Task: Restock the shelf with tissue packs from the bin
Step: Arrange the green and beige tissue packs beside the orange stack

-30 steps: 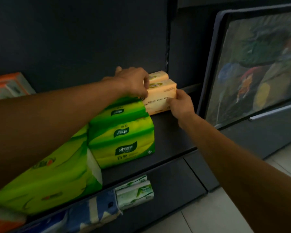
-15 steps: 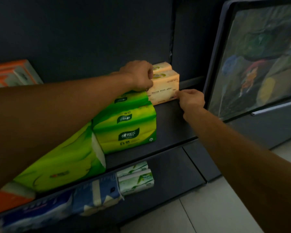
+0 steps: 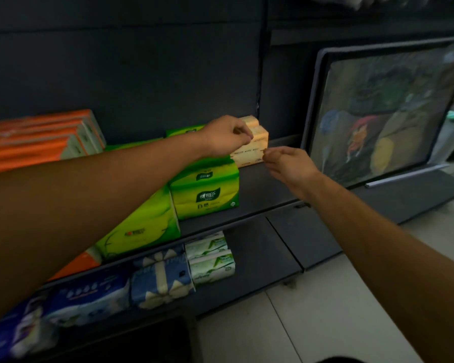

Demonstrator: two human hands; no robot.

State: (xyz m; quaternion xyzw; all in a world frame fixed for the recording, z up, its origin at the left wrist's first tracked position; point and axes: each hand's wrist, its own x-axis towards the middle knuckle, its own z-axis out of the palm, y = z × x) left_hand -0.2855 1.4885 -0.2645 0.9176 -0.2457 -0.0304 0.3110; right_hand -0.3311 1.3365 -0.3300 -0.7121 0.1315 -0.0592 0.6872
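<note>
As both hands ease off, peach pack (image 3: 254, 153) stands at back right corner of shelf (image 3: 268, 189); left hand (image 3: 227, 137) loosely curled, right hand (image 3: 291, 163) half open, both empty: pack stocked.

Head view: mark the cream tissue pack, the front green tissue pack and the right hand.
cream tissue pack (image 3: 254, 151), head view, front face.
front green tissue pack (image 3: 206, 196), head view, front label.
right hand (image 3: 291, 166), head view, back of hand.
</note>
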